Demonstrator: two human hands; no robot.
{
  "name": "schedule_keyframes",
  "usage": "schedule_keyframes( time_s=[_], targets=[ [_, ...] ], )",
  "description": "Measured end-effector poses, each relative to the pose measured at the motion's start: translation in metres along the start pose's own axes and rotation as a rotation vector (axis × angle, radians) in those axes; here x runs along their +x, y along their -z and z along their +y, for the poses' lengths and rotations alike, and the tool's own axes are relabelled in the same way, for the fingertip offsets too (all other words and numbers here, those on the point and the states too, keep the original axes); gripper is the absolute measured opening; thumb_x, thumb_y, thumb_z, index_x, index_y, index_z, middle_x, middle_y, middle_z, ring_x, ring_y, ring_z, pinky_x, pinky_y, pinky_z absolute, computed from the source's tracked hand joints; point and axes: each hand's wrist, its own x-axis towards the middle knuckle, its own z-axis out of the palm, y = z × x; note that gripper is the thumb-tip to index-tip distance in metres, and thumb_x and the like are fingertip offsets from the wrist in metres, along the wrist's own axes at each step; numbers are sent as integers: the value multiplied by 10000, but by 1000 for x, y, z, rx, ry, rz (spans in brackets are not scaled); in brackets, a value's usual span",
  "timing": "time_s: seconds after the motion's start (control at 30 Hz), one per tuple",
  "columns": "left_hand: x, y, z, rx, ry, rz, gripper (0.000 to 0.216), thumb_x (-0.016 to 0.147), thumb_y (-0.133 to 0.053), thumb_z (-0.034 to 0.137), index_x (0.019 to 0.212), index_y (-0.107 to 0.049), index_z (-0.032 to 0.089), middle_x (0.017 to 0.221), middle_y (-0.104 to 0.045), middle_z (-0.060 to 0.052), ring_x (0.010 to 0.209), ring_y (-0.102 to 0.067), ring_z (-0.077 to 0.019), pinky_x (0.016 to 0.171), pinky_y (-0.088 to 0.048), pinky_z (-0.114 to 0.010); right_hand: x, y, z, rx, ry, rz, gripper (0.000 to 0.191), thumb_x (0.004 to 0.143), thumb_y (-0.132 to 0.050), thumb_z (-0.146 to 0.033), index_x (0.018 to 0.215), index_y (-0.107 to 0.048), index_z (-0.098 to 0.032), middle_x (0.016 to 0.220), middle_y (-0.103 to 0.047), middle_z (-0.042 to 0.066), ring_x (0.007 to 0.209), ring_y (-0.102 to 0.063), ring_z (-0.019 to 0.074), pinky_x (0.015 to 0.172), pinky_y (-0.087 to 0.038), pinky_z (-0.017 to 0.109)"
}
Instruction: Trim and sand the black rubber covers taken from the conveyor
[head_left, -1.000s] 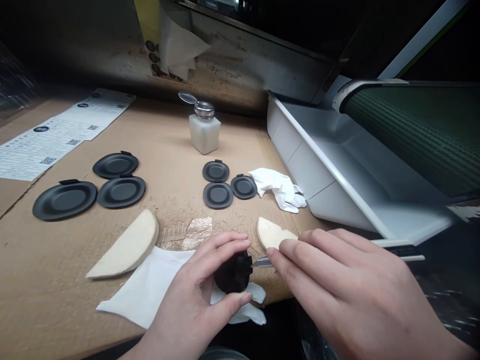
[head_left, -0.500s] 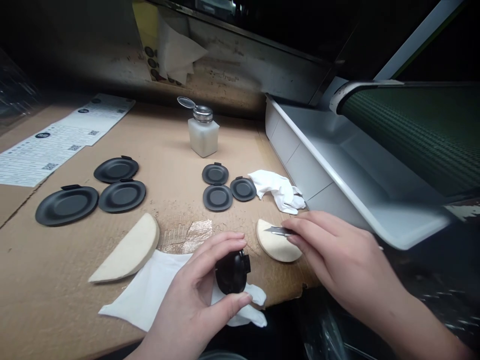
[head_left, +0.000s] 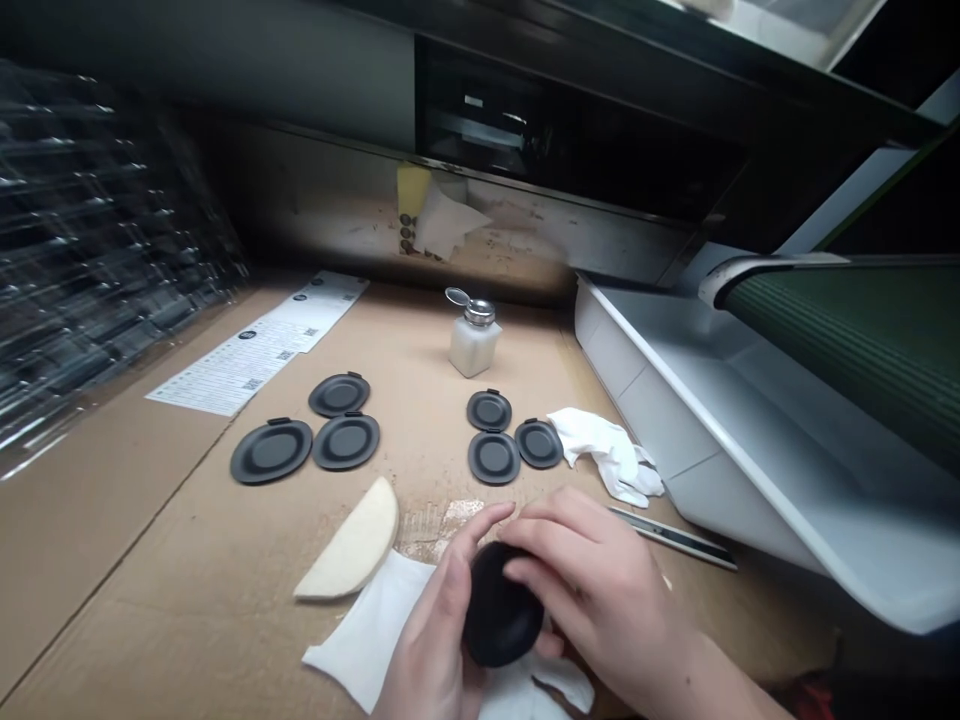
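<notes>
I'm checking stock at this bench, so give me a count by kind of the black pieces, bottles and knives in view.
Black discs lying flat: 6
Held black piece: 1
Bottle: 1
Knife: 1
Total: 9

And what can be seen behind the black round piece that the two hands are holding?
White fabric shows on either side of the left hand, with cardboard beyond. The black piece and the right hand cover whatever is directly behind them.
</notes>
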Motion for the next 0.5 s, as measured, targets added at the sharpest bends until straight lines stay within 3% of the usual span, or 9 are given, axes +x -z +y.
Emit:
schedule_keyframes(
  time_s=[0.1,0.2,0.37,0.5],
  targets=[
    [6,7,-2,-83,21,-63,498,847,-345,543,1183,-506,213,1106,-616,-123,849,-630,-240,644,-503,-342,41,-1,2,-47,-7,-71,171,858,-472,-194,776,-621,-200,762,-590,0,735,-515,112,642,-414,230],
    [13,14,-3,-127,24,-109,428,863,-340,505,1110,-494,192,1012,-637,-143,835,-629,-252,617,-495,-343,95,-12,20,-179,-139,-185,151,869,-480,-249,804,-608,-204,804,-602,-9,772,-530,104,685,-399,226],
    [20,21,-6,-96,13,-155,262,810,-525,427,929,-532,193,864,-640,-83,730,-607,-186,610,-477,-313,173,-61,46,-285,-235,-331,159,857,-509,-297,865,-617,-181,898,-631,23,850,-576,151,729,-450,294],
    [23,24,-6,-79,27,-179,313,746,-604,452,908,-545,192,838,-646,-86,700,-610,-179,600,-465,-304,200,-97,48,-338,-267,-433,254,869,-504,-359,959,-582,-135,928,-609,39,841,-585,144,741,-492,336]
  ],
)
